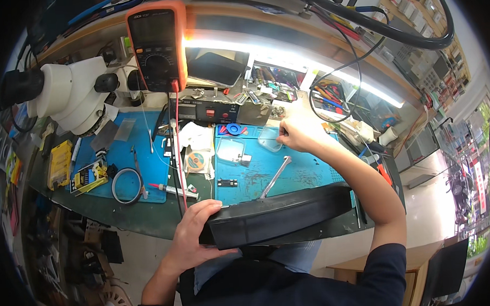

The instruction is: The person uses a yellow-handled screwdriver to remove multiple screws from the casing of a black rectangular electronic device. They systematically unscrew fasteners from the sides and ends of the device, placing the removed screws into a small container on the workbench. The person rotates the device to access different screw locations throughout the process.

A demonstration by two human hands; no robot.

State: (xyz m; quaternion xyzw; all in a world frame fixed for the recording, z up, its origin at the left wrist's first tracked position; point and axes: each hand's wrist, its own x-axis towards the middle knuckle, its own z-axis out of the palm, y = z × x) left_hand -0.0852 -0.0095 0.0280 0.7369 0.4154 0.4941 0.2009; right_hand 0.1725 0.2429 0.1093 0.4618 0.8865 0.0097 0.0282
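My left hand (189,232) is closed round the left end of a long black slab-like device (280,217), thumb below and fingers on its top edge. The device lies tilted along the bench's front edge, in front of my body. My right hand (298,133) reaches to the back of the blue mat (306,172), its fingers pinched together over a small clear plastic box (270,138). What they pinch, if anything, is hidden. Left of it sits another clear box (231,151). A thin silver tool (275,176) lies on the mat, its near end at the device.
An orange multimeter (158,47) hangs at the upper left, its red lead running down across the bench. A white microscope (75,95) stands at the left. Nearby are a magnifier-like ring (127,185), a yellow case (60,164) and a solder spool (197,160).
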